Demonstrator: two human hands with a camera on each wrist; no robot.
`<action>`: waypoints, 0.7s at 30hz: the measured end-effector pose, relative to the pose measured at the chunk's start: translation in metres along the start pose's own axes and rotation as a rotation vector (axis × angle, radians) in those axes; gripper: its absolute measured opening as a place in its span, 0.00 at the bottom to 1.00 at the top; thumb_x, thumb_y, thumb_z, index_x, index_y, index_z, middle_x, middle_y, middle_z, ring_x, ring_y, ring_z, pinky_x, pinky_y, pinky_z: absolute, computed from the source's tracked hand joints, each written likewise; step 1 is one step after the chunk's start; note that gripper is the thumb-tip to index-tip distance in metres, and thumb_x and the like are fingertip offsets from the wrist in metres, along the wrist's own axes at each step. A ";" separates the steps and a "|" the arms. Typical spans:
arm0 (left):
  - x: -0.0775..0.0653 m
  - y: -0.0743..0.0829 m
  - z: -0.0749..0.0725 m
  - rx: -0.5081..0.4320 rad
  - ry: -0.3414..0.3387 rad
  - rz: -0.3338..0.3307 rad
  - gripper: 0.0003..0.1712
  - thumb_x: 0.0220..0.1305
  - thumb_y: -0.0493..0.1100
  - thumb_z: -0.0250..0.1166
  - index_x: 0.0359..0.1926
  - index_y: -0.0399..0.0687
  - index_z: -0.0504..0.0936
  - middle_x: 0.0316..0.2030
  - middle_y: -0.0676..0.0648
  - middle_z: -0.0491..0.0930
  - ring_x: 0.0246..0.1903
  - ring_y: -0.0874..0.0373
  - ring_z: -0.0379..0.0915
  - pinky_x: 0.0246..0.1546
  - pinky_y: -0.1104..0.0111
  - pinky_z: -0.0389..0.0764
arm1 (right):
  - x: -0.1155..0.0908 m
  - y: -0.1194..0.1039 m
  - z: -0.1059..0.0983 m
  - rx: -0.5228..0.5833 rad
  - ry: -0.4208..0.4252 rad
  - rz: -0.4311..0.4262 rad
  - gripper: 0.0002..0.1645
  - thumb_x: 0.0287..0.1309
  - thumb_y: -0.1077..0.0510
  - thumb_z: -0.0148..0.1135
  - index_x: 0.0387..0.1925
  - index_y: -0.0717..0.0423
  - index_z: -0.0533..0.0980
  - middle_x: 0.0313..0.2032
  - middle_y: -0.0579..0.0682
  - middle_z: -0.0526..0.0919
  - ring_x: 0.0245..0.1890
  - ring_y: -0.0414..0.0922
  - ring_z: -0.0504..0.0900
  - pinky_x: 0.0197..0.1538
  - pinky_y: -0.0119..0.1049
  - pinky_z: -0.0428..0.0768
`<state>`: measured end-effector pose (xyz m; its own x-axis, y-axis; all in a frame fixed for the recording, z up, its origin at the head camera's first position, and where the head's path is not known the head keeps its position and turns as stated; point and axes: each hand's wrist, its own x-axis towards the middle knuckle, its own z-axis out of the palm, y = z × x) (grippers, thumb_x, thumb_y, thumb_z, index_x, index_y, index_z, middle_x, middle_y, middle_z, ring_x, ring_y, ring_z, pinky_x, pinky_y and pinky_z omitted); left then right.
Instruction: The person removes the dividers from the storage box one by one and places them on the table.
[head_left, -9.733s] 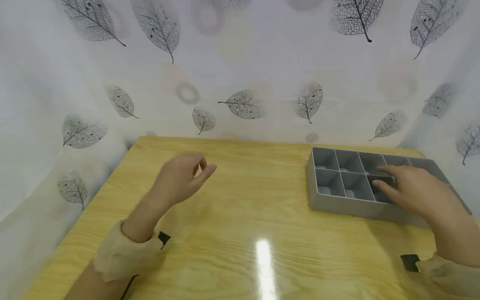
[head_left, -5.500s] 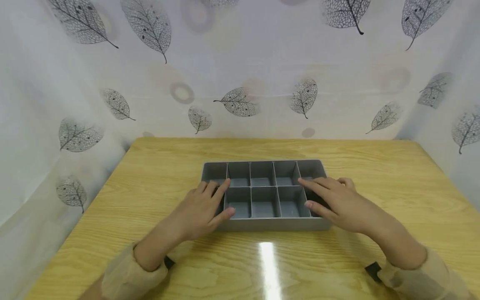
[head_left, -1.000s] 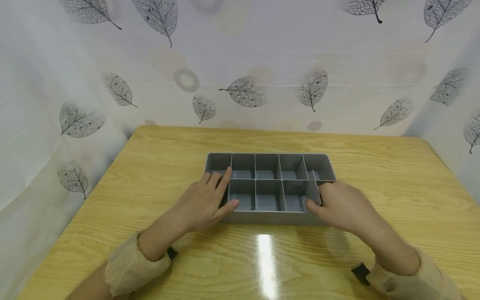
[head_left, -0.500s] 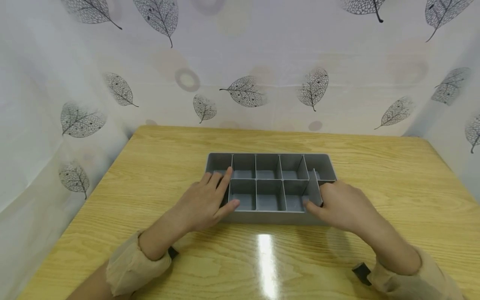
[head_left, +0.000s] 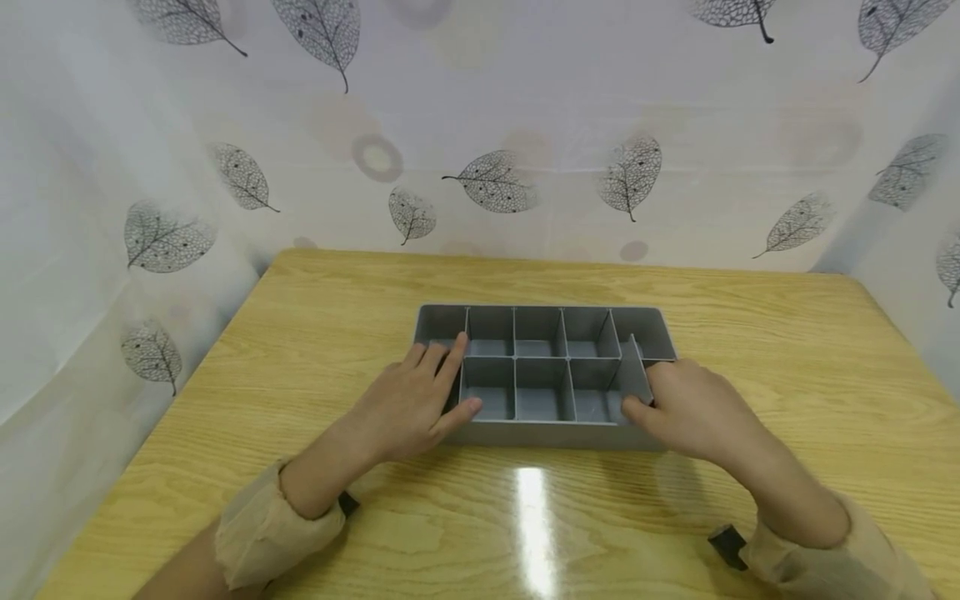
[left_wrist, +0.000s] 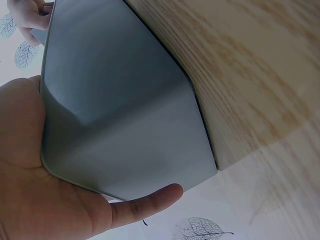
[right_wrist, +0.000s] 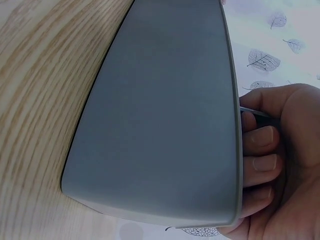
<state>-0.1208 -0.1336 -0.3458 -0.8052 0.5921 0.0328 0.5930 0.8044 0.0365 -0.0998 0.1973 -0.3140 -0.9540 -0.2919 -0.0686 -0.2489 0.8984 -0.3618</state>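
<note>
A grey compartment box (head_left: 555, 434) lies in the middle of the table, its cells in two rows. Over its left end lies my left hand (head_left: 397, 408), index finger extended along a divider and thumb across the front left cell. In the left wrist view the little finger (left_wrist: 150, 202) stretches over the box's outer end wall. At the right end, my right hand (head_left: 693, 410) pinches a thin grey divider (head_left: 633, 375) between thumb and fingers; the plate stands aslant, its far top corner above the other dividers. The other right fingers (right_wrist: 262, 162) curl inside the rim.
The box stands on a light wooden table (head_left: 322, 287). Behind it hangs a white curtain (head_left: 555, 108) with a leaf print, which also closes off both sides. A bright reflection lies on the wood in front of the box.
Since the oldest frame the box has come from the right to the middle, and my right hand has taken hold of the divider. In the last second the divider has shifted slightly; the left hand stays.
</note>
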 end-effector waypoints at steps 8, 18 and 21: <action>0.001 -0.001 0.002 0.010 0.019 0.006 0.49 0.74 0.68 0.45 0.78 0.35 0.50 0.64 0.33 0.70 0.63 0.36 0.67 0.51 0.52 0.80 | 0.000 0.000 -0.001 0.000 0.020 0.023 0.24 0.58 0.56 0.57 0.10 0.48 0.60 0.11 0.42 0.60 0.12 0.38 0.60 0.17 0.33 0.60; 0.002 0.000 0.001 0.008 0.011 -0.003 0.49 0.74 0.68 0.45 0.78 0.36 0.50 0.64 0.33 0.70 0.63 0.36 0.66 0.51 0.51 0.80 | -0.007 -0.005 -0.007 -0.027 0.057 0.031 0.27 0.63 0.52 0.56 0.10 0.48 0.60 0.11 0.42 0.60 0.13 0.39 0.60 0.17 0.34 0.60; 0.001 0.000 0.001 0.003 0.000 -0.010 0.49 0.74 0.68 0.45 0.78 0.36 0.50 0.65 0.33 0.70 0.64 0.36 0.66 0.52 0.50 0.80 | -0.006 -0.006 -0.005 -0.027 0.042 0.013 0.25 0.63 0.52 0.56 0.11 0.47 0.61 0.11 0.41 0.61 0.13 0.38 0.61 0.17 0.34 0.61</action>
<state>-0.1220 -0.1328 -0.3469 -0.8109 0.5843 0.0321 0.5852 0.8102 0.0338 -0.0931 0.1956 -0.3065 -0.9631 -0.2669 -0.0341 -0.2406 0.9108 -0.3356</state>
